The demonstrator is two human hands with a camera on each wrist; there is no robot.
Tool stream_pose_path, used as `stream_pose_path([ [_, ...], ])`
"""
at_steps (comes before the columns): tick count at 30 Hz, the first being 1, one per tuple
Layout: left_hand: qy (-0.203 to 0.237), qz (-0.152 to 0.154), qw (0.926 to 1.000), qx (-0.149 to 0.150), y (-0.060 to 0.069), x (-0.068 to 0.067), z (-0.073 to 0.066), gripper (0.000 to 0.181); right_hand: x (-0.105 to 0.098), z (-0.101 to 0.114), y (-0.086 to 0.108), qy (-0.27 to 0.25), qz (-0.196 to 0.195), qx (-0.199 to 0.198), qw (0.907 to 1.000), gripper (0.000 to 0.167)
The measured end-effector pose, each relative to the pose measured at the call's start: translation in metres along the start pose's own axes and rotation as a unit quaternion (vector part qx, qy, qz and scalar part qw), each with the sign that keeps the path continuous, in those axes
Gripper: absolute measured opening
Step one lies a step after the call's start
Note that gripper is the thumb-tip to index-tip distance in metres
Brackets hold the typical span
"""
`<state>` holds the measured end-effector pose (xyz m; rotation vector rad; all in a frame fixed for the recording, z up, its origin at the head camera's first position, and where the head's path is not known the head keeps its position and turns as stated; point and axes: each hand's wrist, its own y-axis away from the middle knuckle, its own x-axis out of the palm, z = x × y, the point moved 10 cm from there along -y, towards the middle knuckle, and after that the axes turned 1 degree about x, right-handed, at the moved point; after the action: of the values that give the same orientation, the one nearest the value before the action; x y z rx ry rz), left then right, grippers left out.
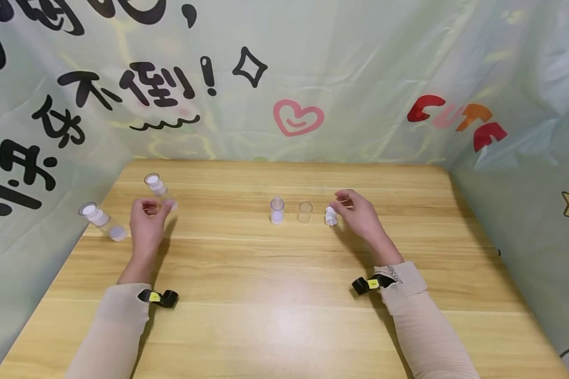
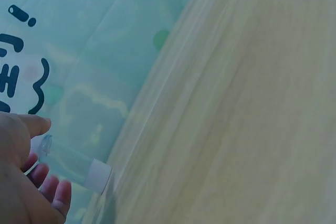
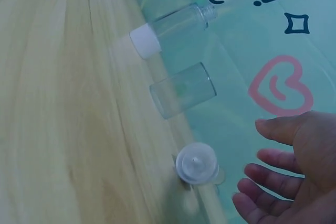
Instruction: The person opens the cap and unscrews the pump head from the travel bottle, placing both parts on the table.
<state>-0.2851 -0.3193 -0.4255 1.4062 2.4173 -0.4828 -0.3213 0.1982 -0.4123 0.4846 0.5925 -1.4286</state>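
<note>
In the head view, my left hand (image 1: 147,221) is beside a clear bottle with a white top (image 1: 156,184) at the back left. Its fingers curl loosely and seem to hold nothing. The left wrist view shows that bottle's white base (image 2: 98,176) on the table, its upper part hidden behind the hand. My right hand (image 1: 360,216) hovers by a small white pump head (image 1: 331,216), fingers relaxed and apart from it in the right wrist view. Left of the pump head stand a clear cap (image 1: 305,212) and an uncapped clear bottle with a white base (image 1: 277,211).
Another clear bottle with a white top (image 1: 103,222) stands near the left edge of the wooden table (image 1: 275,284). A printed cloth (image 1: 360,68) hangs round the back and sides. Each wrist carries a black camera.
</note>
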Motion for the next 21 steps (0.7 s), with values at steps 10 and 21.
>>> stream_pose_path([
  [10,0.029,0.034,0.9985,-0.03,-0.014,0.004,0.007,0.083,-0.003,0.036,0.0,-0.026,-0.033,-0.055,0.9976,0.043],
  [21,0.046,0.085,0.9947,-0.035,-0.032,0.015,0.017,0.095,0.007,0.072,-0.001,-0.027,-0.032,-0.107,0.9934,0.044],
])
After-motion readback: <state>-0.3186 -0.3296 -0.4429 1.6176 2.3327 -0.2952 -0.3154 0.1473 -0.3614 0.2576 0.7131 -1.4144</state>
